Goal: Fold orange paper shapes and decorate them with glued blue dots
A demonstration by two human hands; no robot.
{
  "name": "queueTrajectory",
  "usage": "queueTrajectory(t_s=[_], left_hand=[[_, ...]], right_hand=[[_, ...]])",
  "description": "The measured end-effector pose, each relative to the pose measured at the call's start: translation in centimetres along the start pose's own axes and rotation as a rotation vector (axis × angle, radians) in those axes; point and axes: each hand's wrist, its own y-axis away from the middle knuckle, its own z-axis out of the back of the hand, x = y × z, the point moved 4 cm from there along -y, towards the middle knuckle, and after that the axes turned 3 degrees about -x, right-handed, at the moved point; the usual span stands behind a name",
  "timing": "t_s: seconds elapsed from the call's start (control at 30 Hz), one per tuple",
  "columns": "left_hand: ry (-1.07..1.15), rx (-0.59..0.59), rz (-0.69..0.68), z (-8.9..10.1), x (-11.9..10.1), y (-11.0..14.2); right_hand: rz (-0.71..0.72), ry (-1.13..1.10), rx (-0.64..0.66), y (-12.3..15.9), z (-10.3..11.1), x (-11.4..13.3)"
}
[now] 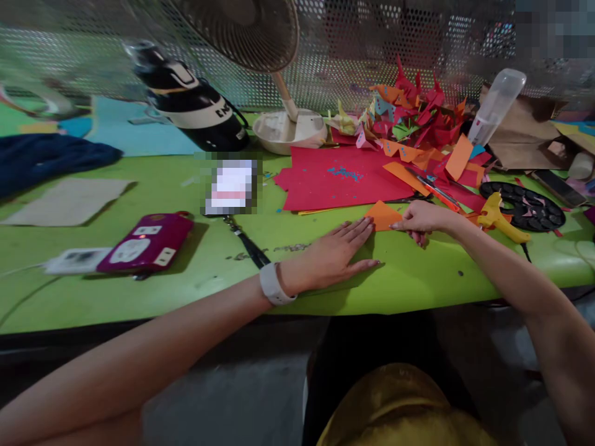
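Note:
A small orange folded paper (383, 217) lies on the green table (186, 272). My left hand (334, 254) rests flat on the table, fingers stretched out, its fingertips touching the paper's left edge. A white band sits on that wrist. My right hand (421, 218) is curled at the paper's right edge, fingertips pinching or pressing it down. Just behind lies a large red paper sheet (339, 179) with blue specks.
A heap of folded coloured paper shapes (409, 118) sits at the back right beside a clear bottle (495, 105). A yellow glue gun (499, 220), scissors (434, 193), a magenta power strip (146, 241), a black bottle (195, 105) and a fan base (288, 130) stand around.

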Motion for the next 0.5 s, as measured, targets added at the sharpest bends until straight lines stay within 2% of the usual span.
queueTrajectory(t_s=[0.17,0.3,0.43,0.5], left_hand=[[-0.027,0.002,0.097,0.2,2.4,3.0],[-0.009,0.042,0.163,2.2,3.8,4.3],[-0.016,-0.061,0.402,5.9,4.4,2.4],[0.021,-0.051,0.436,6.7,3.8,0.3]], right_hand=[[0.022,-0.045,0.03,-0.1,-0.2,-0.1],[0.025,-0.039,0.021,-0.2,-0.1,-0.1],[0.017,-0.042,0.015,-0.3,-0.2,-0.1],[0.011,-0.034,0.009,-0.3,-0.2,-0.1]])
